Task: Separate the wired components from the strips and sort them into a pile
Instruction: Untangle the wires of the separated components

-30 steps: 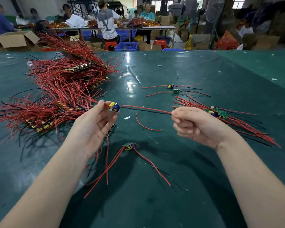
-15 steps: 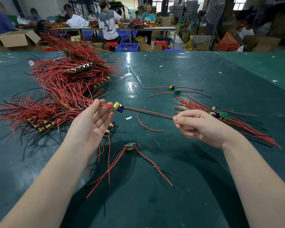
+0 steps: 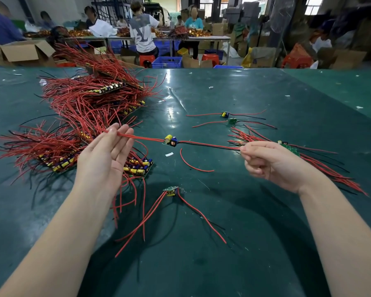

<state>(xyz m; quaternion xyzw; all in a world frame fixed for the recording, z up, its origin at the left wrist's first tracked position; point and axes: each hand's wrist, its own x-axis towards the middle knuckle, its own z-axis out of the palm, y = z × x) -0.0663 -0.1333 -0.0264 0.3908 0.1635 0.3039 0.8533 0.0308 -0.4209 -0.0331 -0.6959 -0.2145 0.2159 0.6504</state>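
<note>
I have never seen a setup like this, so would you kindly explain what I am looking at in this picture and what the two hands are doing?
There is no machine here: a person wears a camera on the head, so you look forward and down at their own bare arms over a green work table. The left hand is open, and red wires lie across its straight fingers. The right hand pinches the wires at the other end. Between the hands hangs a small wired component with a yellow part, clear of the table. To the left lies a big heap of strips, still bristling with red wires. Behind the right hand is the sorted pile of separated pieces. A few loose components lie about, and other people work at tables behind.
</note>
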